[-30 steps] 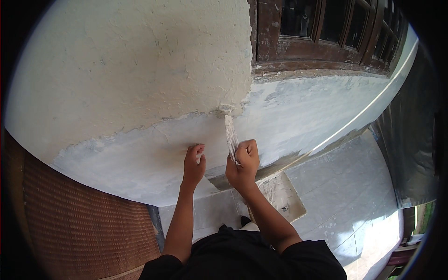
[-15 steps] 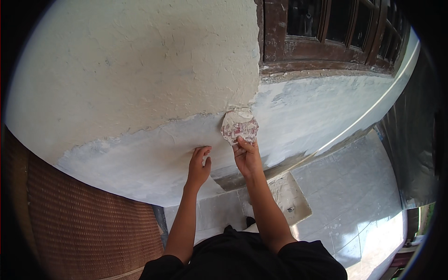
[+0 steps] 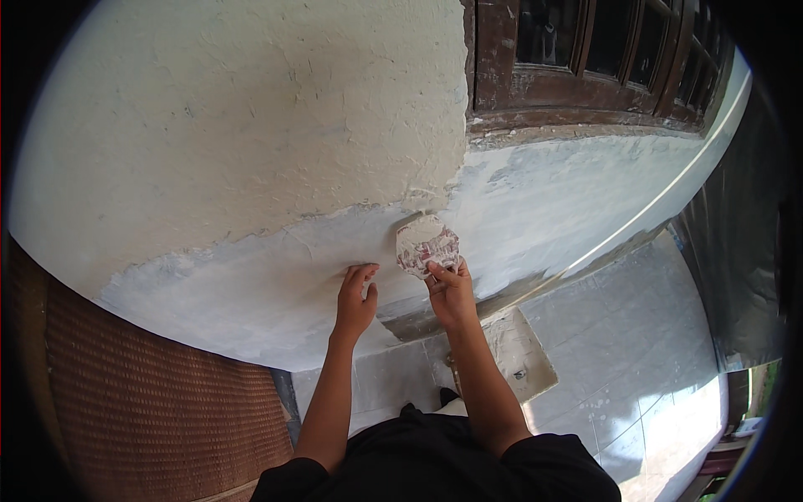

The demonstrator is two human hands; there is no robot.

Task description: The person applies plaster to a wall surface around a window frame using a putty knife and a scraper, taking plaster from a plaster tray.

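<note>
Taking the window [image 3: 577, 89] as datum, I am viewing the spreader [image 3: 427, 243] below-left of it; the right hand [image 3: 452, 296] is pinching its lower edge. I am judging it light, fairly stiff, slippery where coated, best held at that edge. Farther left of the window, the left hand [image 3: 356, 308] is hanging half-curled, grasping nothing

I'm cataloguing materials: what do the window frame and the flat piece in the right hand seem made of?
Window frame: probably wood, stained or painted brown, judging by its scuffed, jointed bars. Flat piece: perhaps plastic or card; a reddish sheet, caked matte paste hiding which.
</note>
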